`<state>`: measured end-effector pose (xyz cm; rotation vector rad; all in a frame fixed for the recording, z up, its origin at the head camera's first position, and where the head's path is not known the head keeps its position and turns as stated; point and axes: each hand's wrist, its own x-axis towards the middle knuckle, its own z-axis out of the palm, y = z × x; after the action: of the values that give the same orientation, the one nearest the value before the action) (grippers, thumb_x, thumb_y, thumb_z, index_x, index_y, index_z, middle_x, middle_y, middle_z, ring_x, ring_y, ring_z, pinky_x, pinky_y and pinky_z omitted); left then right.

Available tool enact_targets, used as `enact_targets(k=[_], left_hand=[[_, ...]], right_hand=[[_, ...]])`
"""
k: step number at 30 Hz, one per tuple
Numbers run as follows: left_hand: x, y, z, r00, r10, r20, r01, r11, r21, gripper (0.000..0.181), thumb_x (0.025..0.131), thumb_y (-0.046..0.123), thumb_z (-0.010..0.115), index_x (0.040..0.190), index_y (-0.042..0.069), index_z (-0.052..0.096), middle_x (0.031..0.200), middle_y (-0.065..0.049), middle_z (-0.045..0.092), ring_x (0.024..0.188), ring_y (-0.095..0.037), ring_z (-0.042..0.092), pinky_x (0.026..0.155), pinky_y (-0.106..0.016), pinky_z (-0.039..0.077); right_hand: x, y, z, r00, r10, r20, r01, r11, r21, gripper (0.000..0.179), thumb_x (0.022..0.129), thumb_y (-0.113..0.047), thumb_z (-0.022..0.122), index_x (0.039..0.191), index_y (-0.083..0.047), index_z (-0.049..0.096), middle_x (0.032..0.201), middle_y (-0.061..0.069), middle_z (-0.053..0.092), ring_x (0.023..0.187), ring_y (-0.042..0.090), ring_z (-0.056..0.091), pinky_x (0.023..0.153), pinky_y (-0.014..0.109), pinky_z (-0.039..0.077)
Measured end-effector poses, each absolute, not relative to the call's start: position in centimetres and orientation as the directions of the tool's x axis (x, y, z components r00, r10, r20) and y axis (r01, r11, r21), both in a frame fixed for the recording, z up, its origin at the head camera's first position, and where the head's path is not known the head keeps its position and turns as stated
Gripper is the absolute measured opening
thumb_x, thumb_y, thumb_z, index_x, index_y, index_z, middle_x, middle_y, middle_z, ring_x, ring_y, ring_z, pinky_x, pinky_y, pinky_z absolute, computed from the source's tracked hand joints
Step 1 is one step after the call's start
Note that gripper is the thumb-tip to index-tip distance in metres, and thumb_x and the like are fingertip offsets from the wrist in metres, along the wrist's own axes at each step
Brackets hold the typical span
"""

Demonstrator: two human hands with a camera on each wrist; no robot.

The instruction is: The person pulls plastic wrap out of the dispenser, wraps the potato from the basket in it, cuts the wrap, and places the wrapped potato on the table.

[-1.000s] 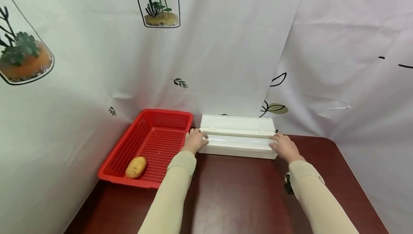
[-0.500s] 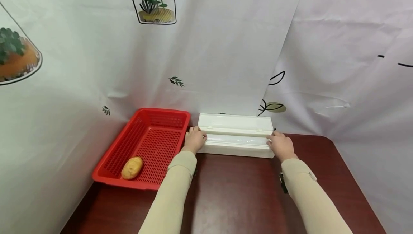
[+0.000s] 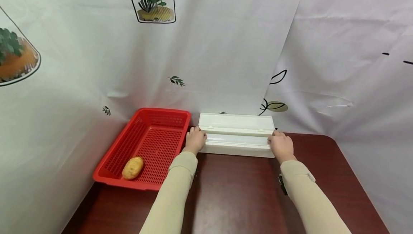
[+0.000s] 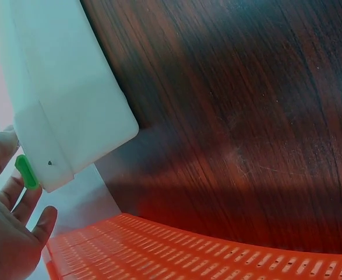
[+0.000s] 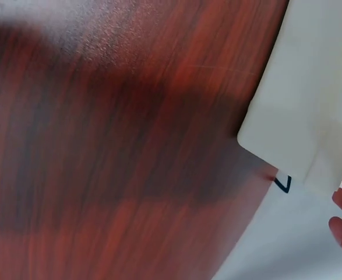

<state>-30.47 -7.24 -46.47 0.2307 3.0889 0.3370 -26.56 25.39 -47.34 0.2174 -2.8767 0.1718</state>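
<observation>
A long white cling film dispenser (image 3: 237, 150) stands on the table near the back wall, its lid (image 3: 237, 121) raised. Glossy clear cling film (image 3: 237, 139) spans the opening. At the dispenser's left end, my left hand (image 3: 195, 140) pinches the film's edge between curled fingers and thumb. My right hand (image 3: 281, 146) does the same at the right end. The exact grip is partly hidden behind both hands. In the left wrist view a green piece (image 4: 27, 172) sits on the dispenser's end, right by the left fingers.
To the left of the dispenser is a red perforated plastic basket (image 3: 111, 181), with a potato (image 3: 133, 168) in its near left corner. The dark wooden table (image 3: 235, 194) extends toward me. A printed white cloth (image 3: 226, 65) hangs close behind.
The fingers of both hands have curled in more at the dispenser's ends. My right hand has shifted slightly left. Lid, dispenser and potato look unmoved; the head view has turned a little.
</observation>
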Motion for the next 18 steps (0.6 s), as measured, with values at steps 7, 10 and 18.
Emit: enact_targets(k=[7, 10, 18], left_hand=[[-30.6, -7.2, -46.2, -0.989, 0.147, -0.009, 0.142, 0.967, 0.211, 0.020, 0.096, 0.025, 0.050, 0.101, 0.013, 0.065, 0.109, -0.008, 0.053, 0.109, -0.026, 0.042, 0.087, -0.040, 0.035], [-30.6, -7.2, -46.2, -0.991, 0.136, -0.008, 0.131, 0.967, 0.217, 0.020, 0.096, 0.025, 0.049, 0.102, 0.013, 0.064, 0.108, -0.008, 0.054, 0.109, -0.027, 0.042, 0.087, -0.040, 0.036], [-30.7, -7.2, -45.9, -0.992, 0.126, 0.016, 0.126, 0.968, 0.217, 0.019, 0.096, 0.025, 0.050, 0.099, 0.012, 0.063, 0.103, -0.006, 0.056, 0.104, -0.025, 0.045, 0.084, -0.039, 0.037]], right_hand=[[-26.3, 25.5, -47.0, -0.969, -0.027, 0.245, -0.089, 0.965, -0.248, 0.012, 0.085, -0.012, 0.066, 0.092, -0.004, 0.071, 0.097, 0.015, 0.063, 0.089, 0.035, 0.059, 0.071, 0.050, 0.047], [-26.3, 25.6, -46.6, -0.975, -0.009, 0.223, -0.075, 0.954, -0.290, 0.014, 0.086, -0.013, 0.064, 0.094, -0.004, 0.070, 0.099, 0.017, 0.064, 0.088, 0.037, 0.060, 0.072, 0.051, 0.046], [-26.2, 26.0, -46.5, -0.975, 0.000, 0.220, -0.089, 0.915, -0.394, 0.018, 0.091, -0.015, 0.058, 0.099, -0.001, 0.066, 0.102, 0.022, 0.064, 0.091, 0.039, 0.059, 0.074, 0.051, 0.046]])
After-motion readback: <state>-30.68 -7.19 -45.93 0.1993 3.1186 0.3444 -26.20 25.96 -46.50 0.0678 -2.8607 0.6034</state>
